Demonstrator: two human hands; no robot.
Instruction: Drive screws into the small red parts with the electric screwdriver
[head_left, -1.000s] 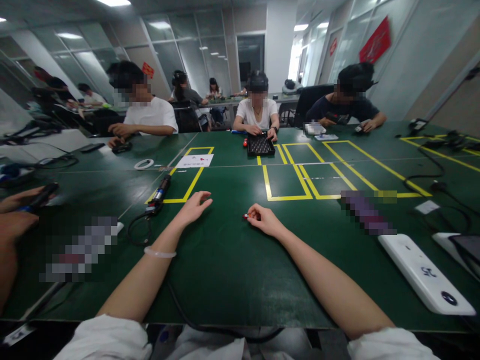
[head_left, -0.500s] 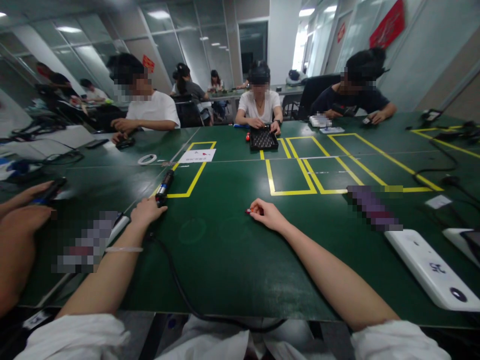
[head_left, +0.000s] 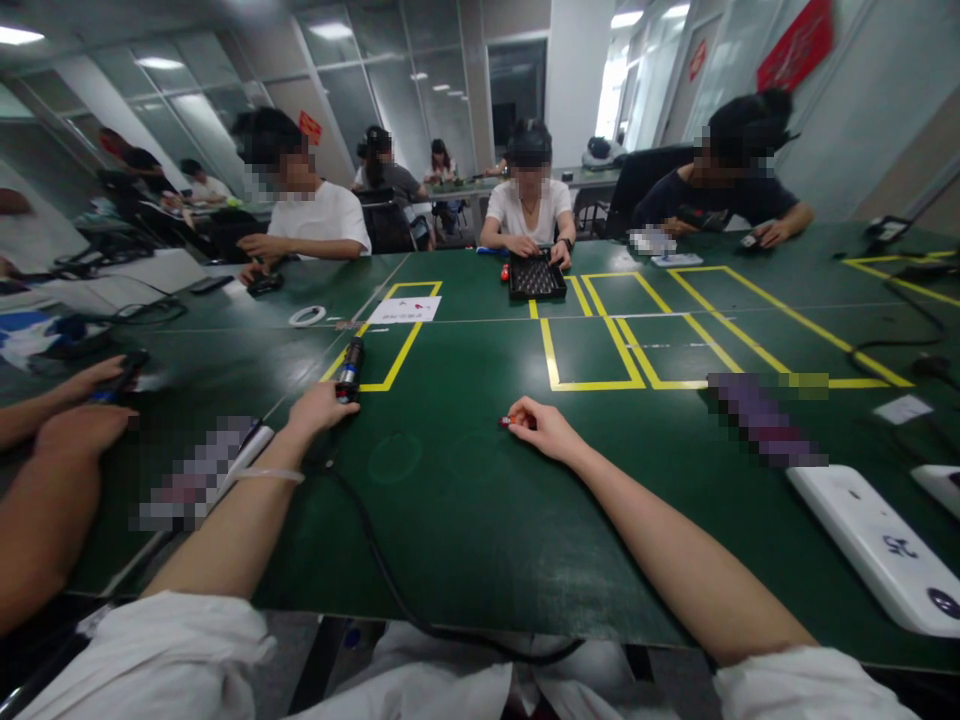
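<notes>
My left hand (head_left: 315,408) is wrapped round the near end of a black cylinder with a blue and silver band (head_left: 350,368), which looks like a flashlight. It points away from me, over the right part of a yellow-taped rectangle. My right hand (head_left: 541,428) rests on the green table, its thumb and fingers pinching a small red piece (head_left: 505,421). Most of that piece is hidden by the fingertips, so its kind does not show. A black cable (head_left: 367,530) runs from beside my left wrist towards the table's near edge.
A white device (head_left: 870,540) lies at the right, a white-edged one (head_left: 251,460) by my left forearm. A paper sheet (head_left: 406,309) and tape roll (head_left: 307,316) lie farther off. Across the table a person works over a black tray (head_left: 537,277); another person's arms (head_left: 60,470) reach in at left.
The view has shifted slightly, moving the scene rightward. My left hand has moved a little right with the black cylinder, which stands more upright in the picture. My right hand keeps its pinch in place.
</notes>
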